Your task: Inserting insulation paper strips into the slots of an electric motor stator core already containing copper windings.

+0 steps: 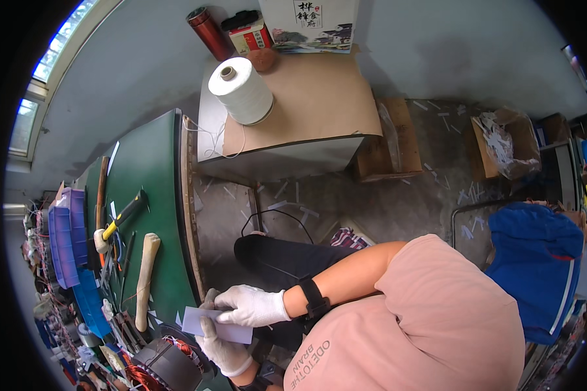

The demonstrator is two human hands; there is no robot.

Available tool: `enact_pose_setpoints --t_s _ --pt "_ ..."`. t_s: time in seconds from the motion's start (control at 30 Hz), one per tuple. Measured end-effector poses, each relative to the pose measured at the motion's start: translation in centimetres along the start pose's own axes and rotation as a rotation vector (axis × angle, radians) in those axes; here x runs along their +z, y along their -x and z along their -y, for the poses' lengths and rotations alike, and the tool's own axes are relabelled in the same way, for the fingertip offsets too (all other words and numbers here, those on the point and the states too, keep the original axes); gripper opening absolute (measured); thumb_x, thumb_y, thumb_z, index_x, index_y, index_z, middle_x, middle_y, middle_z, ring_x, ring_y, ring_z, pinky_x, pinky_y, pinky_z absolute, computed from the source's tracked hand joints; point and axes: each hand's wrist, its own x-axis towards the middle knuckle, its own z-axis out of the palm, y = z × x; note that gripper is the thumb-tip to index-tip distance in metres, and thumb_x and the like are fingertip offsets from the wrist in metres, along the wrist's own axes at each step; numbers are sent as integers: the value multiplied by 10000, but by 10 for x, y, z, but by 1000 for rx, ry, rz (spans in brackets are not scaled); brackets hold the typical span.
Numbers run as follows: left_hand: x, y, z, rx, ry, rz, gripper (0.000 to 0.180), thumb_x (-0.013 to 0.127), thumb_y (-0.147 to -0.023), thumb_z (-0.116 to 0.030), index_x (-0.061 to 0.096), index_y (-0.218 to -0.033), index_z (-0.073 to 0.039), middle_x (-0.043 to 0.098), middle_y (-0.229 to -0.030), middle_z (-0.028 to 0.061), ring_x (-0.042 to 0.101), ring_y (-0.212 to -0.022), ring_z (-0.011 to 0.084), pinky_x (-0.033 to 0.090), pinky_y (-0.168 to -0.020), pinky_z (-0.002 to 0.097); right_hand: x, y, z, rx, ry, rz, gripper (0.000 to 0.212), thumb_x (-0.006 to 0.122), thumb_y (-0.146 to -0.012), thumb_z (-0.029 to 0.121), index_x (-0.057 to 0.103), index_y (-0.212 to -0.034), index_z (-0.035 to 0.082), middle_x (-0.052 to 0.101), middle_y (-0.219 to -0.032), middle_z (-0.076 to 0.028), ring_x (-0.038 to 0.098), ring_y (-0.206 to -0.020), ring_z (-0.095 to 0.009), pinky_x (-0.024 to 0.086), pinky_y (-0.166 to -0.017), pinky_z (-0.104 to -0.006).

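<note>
Both hands wear white gloves with greyish fingers and meet at the near edge of the green workbench [147,156]. My left hand [223,350] grips a small pale sheet [231,332], its thumb lying over the top face. From the other side my right hand [251,306] reaches in, fingers closed on the sheet's upper edge. The sheet looks like thin paper or card; some fingertips are hidden behind it. Close by on the bench lie a pale wooden stick [148,280] and a hammer [120,221] with a yellow-and-black handle. A wire-wound motor part [169,365] stands beside my left hand.
Blue plastic bins [65,241] and tangled tools line the bench's far side. A table [319,98] carries a white thread cone [241,91] and a red flask [209,32]. Cardboard boxes [398,146] and paper strips sit on the floor. Blue clothing [535,260] hangs at right.
</note>
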Motion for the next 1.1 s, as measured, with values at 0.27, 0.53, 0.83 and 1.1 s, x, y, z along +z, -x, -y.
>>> enact_pose_setpoints --t_s 0.27,0.53,0.83,1.1 --pt "-54 30 -19 148 -168 -274 427 431 -996 -319 551 -1169 53 589 -1103 137 553 -1064 236 467 -921 373 13 -17 -11 17 148 2 428 603 -850 347 551 -1139 35 644 -842 -193 624 -807 -391 480 -720 -436" --pt "-89 78 -6 154 -138 -829 427 559 -956 -305 513 -1205 39 579 -1062 125 579 -976 221 514 -835 336 124 -89 18 -490 -229 256 720 642 -737 193 373 -1393 66 624 -812 -256 621 -785 -404 493 -725 -407" --pt "-64 89 -21 241 -179 -585 426 503 -971 -368 547 -1104 34 572 -1024 118 547 -895 198 455 -807 318 82 -187 72 72 -844 396 234 526 -943 213 572 -821 18 569 -654 -111 605 -621 -239 508 -586 -417" --pt "-56 67 -3 118 97 -441 395 558 -930 -270 548 -1105 84 638 -1000 190 629 -859 236 518 -757 343 -65 -141 -11 15 -857 -213 189 520 -957 221 581 -954 42 638 -837 -103 638 -809 -250 507 -742 -400"
